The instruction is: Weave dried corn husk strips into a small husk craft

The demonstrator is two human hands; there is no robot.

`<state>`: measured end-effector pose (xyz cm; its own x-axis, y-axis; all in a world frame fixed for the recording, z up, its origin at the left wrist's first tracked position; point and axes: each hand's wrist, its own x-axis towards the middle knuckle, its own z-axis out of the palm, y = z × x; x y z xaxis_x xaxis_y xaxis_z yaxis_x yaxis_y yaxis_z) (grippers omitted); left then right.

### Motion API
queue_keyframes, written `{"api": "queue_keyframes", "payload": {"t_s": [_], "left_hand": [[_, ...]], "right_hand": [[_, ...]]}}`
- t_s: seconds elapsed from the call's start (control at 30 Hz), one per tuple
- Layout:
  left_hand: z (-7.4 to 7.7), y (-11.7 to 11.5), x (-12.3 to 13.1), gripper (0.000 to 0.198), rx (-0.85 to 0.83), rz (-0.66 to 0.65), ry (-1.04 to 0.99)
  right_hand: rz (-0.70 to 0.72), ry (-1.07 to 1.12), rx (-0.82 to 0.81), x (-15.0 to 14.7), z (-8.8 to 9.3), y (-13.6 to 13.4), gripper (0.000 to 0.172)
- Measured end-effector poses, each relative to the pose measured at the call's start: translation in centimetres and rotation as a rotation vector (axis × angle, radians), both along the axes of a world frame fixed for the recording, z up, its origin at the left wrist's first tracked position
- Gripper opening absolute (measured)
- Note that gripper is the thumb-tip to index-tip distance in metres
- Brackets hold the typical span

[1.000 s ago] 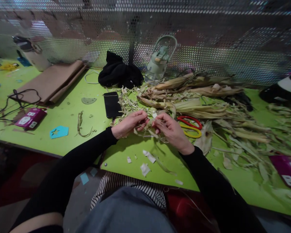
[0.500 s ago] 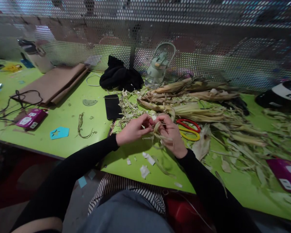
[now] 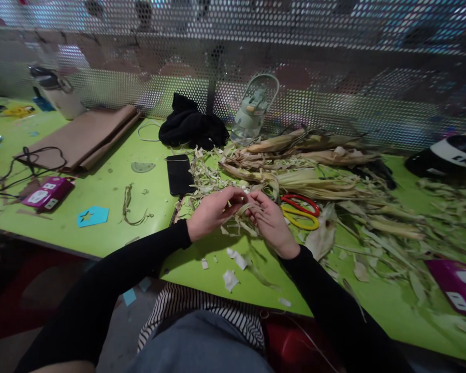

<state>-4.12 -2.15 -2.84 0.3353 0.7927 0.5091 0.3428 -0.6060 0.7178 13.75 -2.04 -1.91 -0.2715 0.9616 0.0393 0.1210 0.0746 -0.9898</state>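
Both hands meet above the green table, pinching thin strips of corn husk [image 3: 245, 211]. My left hand [image 3: 213, 211] has its thumb and fingers curled closed at the strips' left side. Opposite it, my right hand [image 3: 272, 223] grips the strips, and loose ends dangle below between the hands. The exact fingertip contact is partly hidden. Right of my right hand lie scissors with red and yellow handles [image 3: 301, 220]. Beyond the hands is a pile of dried corn husks [image 3: 306, 178]. White paper scraps [image 3: 230, 280] lie nearer my body.
A black phone [image 3: 179, 174] lies left of shredded husk. Behind stand a pale green bottle [image 3: 250, 114] and black cloth [image 3: 192, 124]. To the left are brown paper [image 3: 89, 132], a purple power strip [image 3: 48, 194] and a blue card [image 3: 92, 216]. A perforated metal screen [image 3: 159, 67] borders the back.
My left hand has turned slightly and my right fingers have shifted on the husk strips. The strips now hang more to the left, between the hands. The view has tilted a little.
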Motion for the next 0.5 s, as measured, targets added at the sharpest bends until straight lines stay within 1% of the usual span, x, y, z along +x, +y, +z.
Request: {"api": "queue_keyframes", "payload": {"t_s": [0.1,0.17,0.27,0.4,0.43,0.5], "left_hand": [[-0.05,-0.08,-0.16,0.016,0.017,0.063,0.025],[0.02,-0.15,-0.31,0.015,0.013,0.081,0.040],[0.14,-0.13,-0.45,0.014,0.001,0.084,0.057],[0.32,-0.03,-0.41,0.016,-0.034,0.059,0.065],[0.39,-0.05,-0.37,0.016,-0.048,0.058,0.067],[0.53,-0.14,-0.25,0.017,-0.090,0.075,0.071]], "right_hand": [[-0.008,0.025,-0.044,-0.06,-0.09,-0.06,0.037],[-0.020,0.012,-0.052,-0.06,-0.06,-0.16,0.040],[-0.029,0.022,-0.089,-0.10,-0.08,-0.22,0.041],[-0.055,0.107,-0.188,-0.22,-0.10,-0.09,0.043],[-0.080,0.126,-0.188,-0.24,0.00,-0.08,0.042],[-0.129,0.138,-0.135,-0.23,0.33,-0.17,0.039]]}}
